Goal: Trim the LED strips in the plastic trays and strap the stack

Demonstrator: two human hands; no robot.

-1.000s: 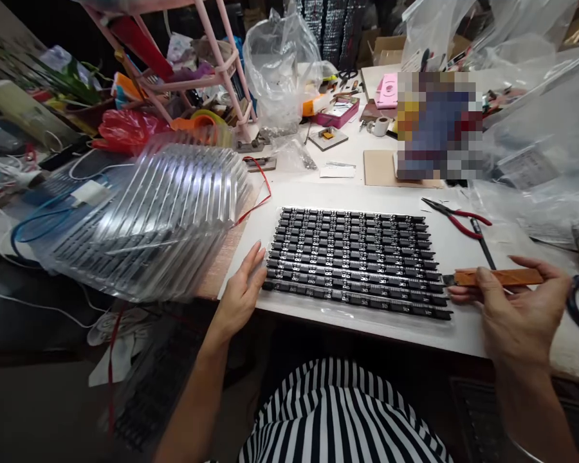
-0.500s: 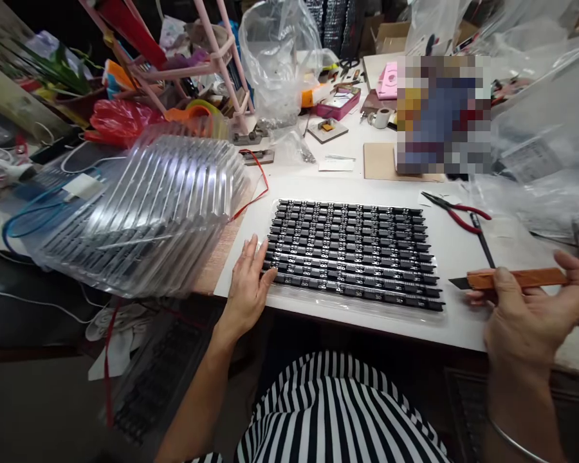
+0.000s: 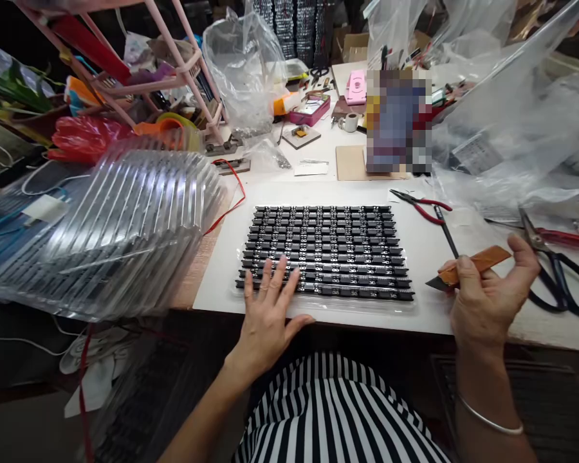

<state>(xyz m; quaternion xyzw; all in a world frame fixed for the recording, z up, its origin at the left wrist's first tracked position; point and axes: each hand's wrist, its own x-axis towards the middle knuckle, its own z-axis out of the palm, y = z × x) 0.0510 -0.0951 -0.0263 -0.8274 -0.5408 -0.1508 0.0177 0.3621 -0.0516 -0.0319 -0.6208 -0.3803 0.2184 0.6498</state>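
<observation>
Rows of small black circuit-board strips (image 3: 328,249) lie in a clear plastic tray (image 3: 361,305) at the table's front edge. My left hand (image 3: 265,321) rests with fingers spread over the front left part of the tray, fingertips on the nearest rows. To the right of the tray, my right hand (image 3: 487,305) is closed around a knife (image 3: 487,259) with an orange-brown wrapped handle. Its dark, slanted blade points left, raised above the white tabletop. Part of the handle is hidden by my fingers.
Stacked clear trays (image 3: 125,218) stand at the left. Red-handled pliers (image 3: 422,204) lie behind the knife, and black scissors (image 3: 554,270) lie to its right. Plastic bags (image 3: 492,141) crowd the back right. A pink rack (image 3: 174,77) stands at the back left.
My left hand has moved from the tray's left side onto its front rows, fingers spread wider. My right hand still holds the knife, now tilted more. The camera view has shifted right.
</observation>
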